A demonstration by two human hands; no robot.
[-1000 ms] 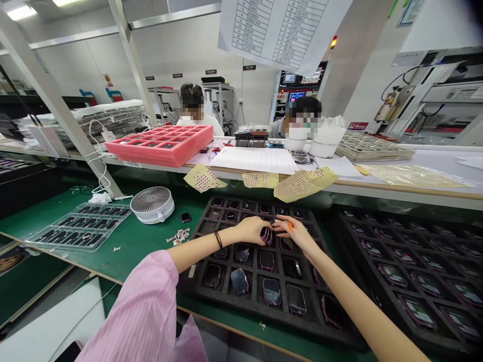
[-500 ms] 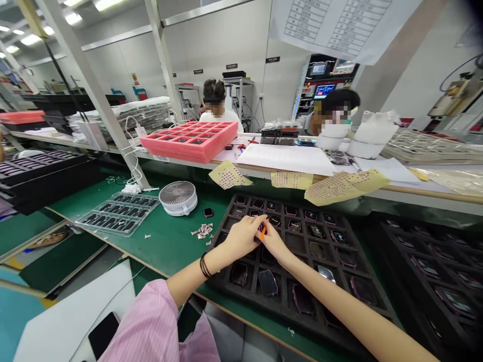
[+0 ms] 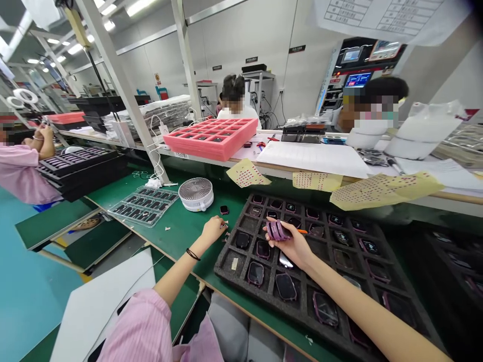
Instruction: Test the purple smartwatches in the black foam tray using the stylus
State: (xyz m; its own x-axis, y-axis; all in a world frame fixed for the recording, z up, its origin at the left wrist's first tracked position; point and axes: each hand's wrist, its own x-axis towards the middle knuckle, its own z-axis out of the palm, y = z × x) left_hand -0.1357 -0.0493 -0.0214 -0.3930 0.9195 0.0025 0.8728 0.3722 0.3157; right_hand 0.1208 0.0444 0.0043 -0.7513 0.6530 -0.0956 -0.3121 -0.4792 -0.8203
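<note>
My right hand (image 3: 289,241) is closed around a purple-edged watch case (image 3: 277,230), with an orange stick (image 3: 302,231) showing beside its fingers. It hovers over a black foam tray (image 3: 241,284) whose compartments hold dark watch cases. To the left, my left hand (image 3: 214,229) reaches down to the green bench (image 3: 188,236), fingers pressed together at small pale scraps (image 3: 226,222); whatever they pinch is too small to name. Just beyond that hand lies a single small watch case (image 3: 224,210).
A white fan (image 3: 196,194) and a clear tray of dark parts (image 3: 145,205) stand on the bench at the left. A pink foam tray (image 3: 226,146) rests on the shelf. A second black tray is at the right. Other people sit beyond the shelf and at far left.
My hands, together over the tray before, have parted. The left moved left and down to the scraps; the right holds the case over the tray. The view has swung left.
</note>
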